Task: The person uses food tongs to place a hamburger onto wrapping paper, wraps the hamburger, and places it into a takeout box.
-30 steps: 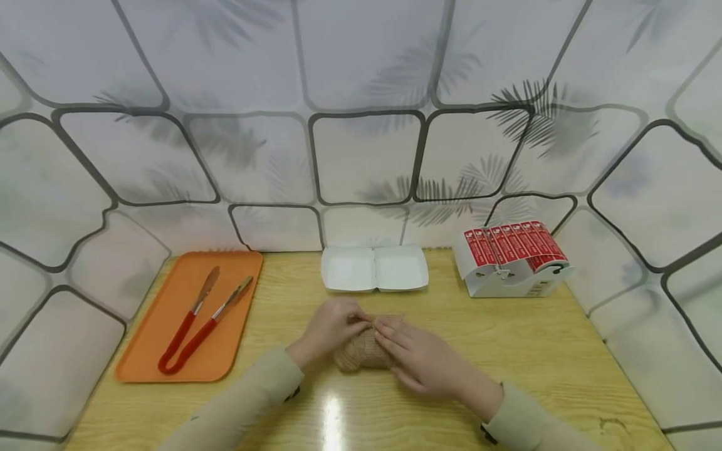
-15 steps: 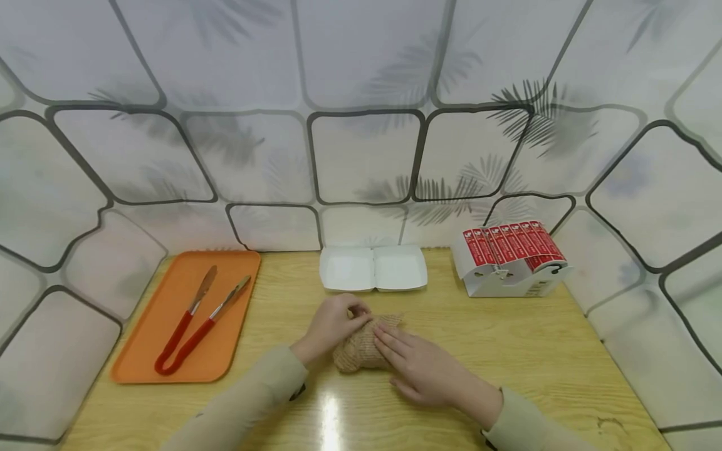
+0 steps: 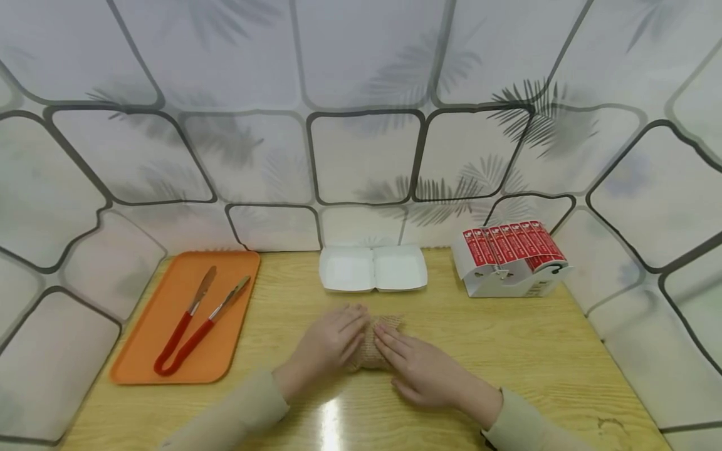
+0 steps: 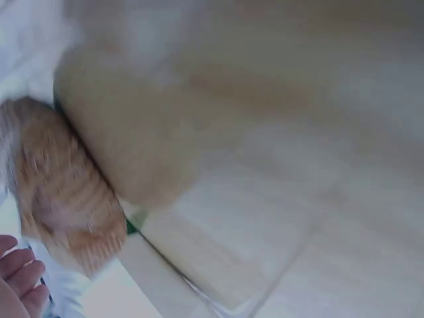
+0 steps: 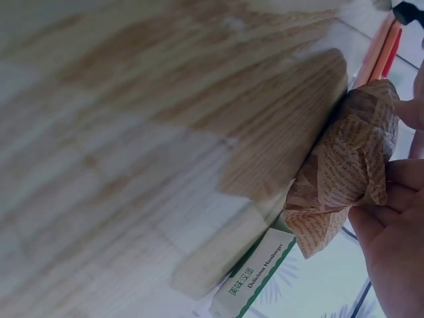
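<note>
A bundle (image 3: 369,354) wrapped in brown printed paper lies on the table between both hands, and what is inside it is hidden. My right hand (image 3: 425,369) rests nearly straight fingers on its right side. In the right wrist view, the right hand (image 5: 397,232) lies against a loose paper end of the bundle (image 5: 351,152). My left hand (image 3: 327,344) has its fingers stretched out over the bundle's left end. The left wrist view is blurred, and there the left hand's fingers (image 4: 23,271) appear slightly apart from the bundle (image 4: 66,192).
A white lidded food box (image 3: 346,269) lies unfolded behind the bundle; its printed side (image 5: 255,275) reads "Delicious Hamburger". Red-handled tongs (image 3: 192,338) lie on an orange tray (image 3: 141,357) at left. A white carton (image 3: 502,285) of red packets stands at back right.
My left hand has let go of the paper at the bundle's top, its fingers have straightened, and it has come over the bundle's left end. The right hand stays nearly in place.
</note>
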`<state>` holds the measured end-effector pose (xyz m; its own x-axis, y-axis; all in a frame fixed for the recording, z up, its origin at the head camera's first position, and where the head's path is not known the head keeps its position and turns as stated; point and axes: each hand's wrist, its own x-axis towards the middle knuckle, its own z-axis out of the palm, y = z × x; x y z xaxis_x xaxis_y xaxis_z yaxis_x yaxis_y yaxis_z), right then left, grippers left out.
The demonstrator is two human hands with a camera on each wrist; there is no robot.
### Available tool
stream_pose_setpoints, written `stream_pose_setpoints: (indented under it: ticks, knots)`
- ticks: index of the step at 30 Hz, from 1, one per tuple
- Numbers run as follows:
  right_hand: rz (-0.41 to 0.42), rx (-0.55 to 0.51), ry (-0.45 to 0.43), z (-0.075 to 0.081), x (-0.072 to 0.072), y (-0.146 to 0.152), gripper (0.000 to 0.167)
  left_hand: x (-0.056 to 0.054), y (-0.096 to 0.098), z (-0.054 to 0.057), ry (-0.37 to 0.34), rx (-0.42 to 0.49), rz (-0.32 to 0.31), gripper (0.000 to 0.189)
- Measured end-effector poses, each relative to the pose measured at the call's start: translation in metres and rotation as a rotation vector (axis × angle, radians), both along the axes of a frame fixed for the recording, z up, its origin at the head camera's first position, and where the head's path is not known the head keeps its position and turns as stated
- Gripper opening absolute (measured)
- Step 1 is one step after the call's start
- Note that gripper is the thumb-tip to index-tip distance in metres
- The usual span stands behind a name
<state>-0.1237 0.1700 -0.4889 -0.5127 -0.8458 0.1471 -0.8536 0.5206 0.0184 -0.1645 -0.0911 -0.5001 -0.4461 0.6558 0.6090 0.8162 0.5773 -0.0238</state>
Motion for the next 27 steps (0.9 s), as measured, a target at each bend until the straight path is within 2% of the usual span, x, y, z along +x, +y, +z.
stream_pose_setpoints:
  ticks: [2,4,6,9,12,18,22,27]
  knots:
    - [-0.005,-0.001,-0.022,0.000,0.000,0.000,0.074,0.009,-0.003,-0.002,0.064,-0.081,-0.065,0.047]
    - [-0.010,-0.007,-0.044,0.000,0.001,0.001,0.075,0.017,-0.005,-0.003,0.068,-0.161,-0.097,0.055]
    - [-0.012,-0.016,-0.067,-0.001,0.001,0.002,0.076,0.024,-0.005,-0.003,0.015,-0.231,-0.105,0.061]
    - [-0.010,-0.037,-0.092,-0.003,0.000,0.005,0.077,0.030,-0.005,-0.004,-0.070,-0.336,-0.073,0.066]
    - [-0.006,-0.072,-0.115,-0.004,-0.003,0.008,0.077,0.033,-0.005,-0.004,-0.122,-0.405,-0.047,0.070]
    - [-0.027,-0.206,-0.159,-0.005,-0.011,0.012,0.068,0.035,-0.002,-0.002,-0.137,-0.451,-0.033,0.075]
    - [-0.077,-0.312,-0.152,-0.006,-0.018,0.015,0.057,0.036,0.000,-0.001,-0.120,-0.464,-0.024,0.076]
    - [-0.167,-0.500,-0.044,-0.004,-0.032,0.023,0.050,0.036,0.002,-0.002,-0.096,-0.472,-0.014,0.077]
